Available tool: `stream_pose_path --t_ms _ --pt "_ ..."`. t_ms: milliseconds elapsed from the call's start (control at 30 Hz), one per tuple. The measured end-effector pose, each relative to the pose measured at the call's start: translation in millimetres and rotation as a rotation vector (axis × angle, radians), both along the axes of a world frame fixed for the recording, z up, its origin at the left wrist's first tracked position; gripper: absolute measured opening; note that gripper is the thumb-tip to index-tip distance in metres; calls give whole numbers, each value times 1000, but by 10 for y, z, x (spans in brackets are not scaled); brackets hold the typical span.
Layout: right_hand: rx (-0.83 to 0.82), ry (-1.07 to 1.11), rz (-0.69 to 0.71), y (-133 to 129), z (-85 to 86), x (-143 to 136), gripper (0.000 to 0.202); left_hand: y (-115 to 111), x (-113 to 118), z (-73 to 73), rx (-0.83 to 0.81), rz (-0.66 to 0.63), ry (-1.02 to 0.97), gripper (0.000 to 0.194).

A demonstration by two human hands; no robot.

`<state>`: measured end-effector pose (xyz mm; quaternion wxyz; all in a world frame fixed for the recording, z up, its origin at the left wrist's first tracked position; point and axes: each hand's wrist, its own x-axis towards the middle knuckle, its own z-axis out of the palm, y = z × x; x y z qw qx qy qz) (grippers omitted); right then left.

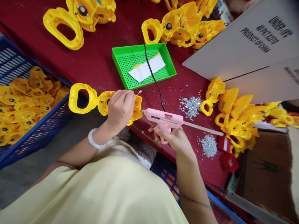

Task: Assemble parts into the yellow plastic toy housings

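Observation:
A yellow plastic shell (83, 110) with a looped end lies near the table's front edge. My left hand (121, 105) is closed over its middle, hiding that part and the fingertips. A thin piece with a whitish tip (139, 92) pokes out beside these fingers; whether they pinch it, I cannot see. My right hand (171, 135) grips a pink hot glue gun (164, 117), fingers around the handle. Its nozzle points left, at the shell's right end, touching or very close. A translucent glue stick (203, 128) sticks out of its back.
Beyond the shell is a green perforated tray (120, 70) holding white paper, crossed by a black cord (149, 65). Two piles of small silvery parts (191, 106) lie right. Yellow shells (243, 115) are heaped near a cardboard box (233, 46); a blue crate (42, 130) holds more.

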<state>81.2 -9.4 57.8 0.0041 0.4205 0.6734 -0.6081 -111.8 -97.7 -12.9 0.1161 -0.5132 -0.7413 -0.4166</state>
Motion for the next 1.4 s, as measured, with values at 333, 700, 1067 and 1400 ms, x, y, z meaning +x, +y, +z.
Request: stream_pose_path --t_ms 333,700,1067,1400 --pt "46 -33 -9 17 -63 0 25 4 4 10 -5 7 -11 21" --pt "41 -60 -58 -33 18 -72 30 7 12 10 10 12 -5 21" --pt "57 -58 -61 -50 55 -95 28 17 16 5 50 17 28 16" --pt "-2 -57 17 16 31 -44 25 16 33 -9 39 35 -1 17"
